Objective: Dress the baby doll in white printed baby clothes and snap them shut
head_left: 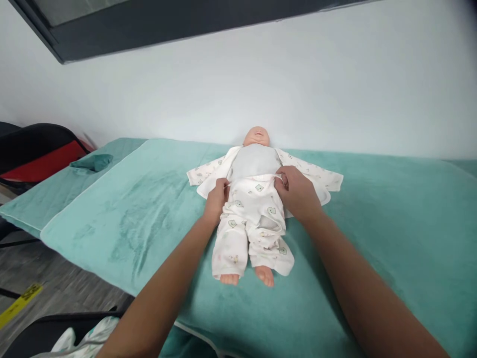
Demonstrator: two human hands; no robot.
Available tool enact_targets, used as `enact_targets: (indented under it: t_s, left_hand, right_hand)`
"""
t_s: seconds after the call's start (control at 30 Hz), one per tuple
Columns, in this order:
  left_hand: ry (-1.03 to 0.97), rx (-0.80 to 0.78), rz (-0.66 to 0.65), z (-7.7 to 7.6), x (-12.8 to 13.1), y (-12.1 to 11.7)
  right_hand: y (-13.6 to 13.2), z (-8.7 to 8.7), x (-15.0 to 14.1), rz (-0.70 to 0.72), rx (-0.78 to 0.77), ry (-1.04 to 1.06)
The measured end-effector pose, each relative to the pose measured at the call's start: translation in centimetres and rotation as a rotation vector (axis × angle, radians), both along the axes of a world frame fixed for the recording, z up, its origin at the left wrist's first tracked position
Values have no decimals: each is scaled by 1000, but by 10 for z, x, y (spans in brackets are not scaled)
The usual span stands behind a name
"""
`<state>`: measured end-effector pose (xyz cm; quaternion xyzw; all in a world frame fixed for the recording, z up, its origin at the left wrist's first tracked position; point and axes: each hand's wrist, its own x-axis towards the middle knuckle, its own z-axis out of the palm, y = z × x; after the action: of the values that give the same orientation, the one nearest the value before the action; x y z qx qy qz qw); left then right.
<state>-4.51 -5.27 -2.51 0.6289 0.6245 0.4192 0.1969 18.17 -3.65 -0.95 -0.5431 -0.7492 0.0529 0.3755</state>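
A baby doll (256, 136) lies on its back on a teal blanket (149, 209), head toward the wall. It wears white printed trousers (253, 223), and an open white printed jacket (316, 175) is spread under its grey torso. My left hand (216, 199) is closed on the waistband at the doll's left-side hip as I see it. My right hand (296, 191) pinches the waistband at the other hip. Both bare feet stick out of the trouser legs.
A small folded teal cloth (92, 162) lies at the table's far left. A black and red chair (37, 154) stands to the left. White printed cloth (80, 343) lies on a dark seat at the bottom left. The wall runs close behind the doll's head.
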Motion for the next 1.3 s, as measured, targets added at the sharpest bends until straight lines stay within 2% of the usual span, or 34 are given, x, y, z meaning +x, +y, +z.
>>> enact_targets:
  t_s: [0.1,0.2,0.33,0.4,0.5,0.63,0.7,0.83,0.93,1.03,1.13,1.3]
  left_hand:
    - [-153,-37,-64,-8,-2,0]
    - [-355,-120,-174,-6,-10,3]
    - [-644,-332,-300,0,-23,3]
    - [-767,-400,-343,1,-29,0]
    - [-799,-490,-408,2,-35,-3]
    - [-733,-561,-592,6,-36,-6]
    - [-726,-552,-628,10,-35,-7]
    - [-770,-514,-571,19,-33,-9]
    - [-796,-487,-567,24,-31,-10]
    - [-840,-461,-553,20,-31,-9]
    - [-858,-430,-475,11,-31,-6]
    - [-827,-309,-369,5,-29,-7]
  right_hand:
    - [9,-4,8,18,-114,109]
    - [11,-5,17,52,-327,213]
    - [9,-1,38,275,-696,348]
    - [6,0,46,383,-783,427]
    - [1,2,51,456,-829,510]
    - [-3,-2,45,439,-839,628]
    - [-4,-5,42,421,-840,674]
    - [-5,-6,36,453,-838,686]
    - [-5,-5,32,453,-725,621]
    - [-3,-7,27,420,-591,570]
    - [0,-15,23,385,-474,541]
    - [5,-30,18,185,-299,494]
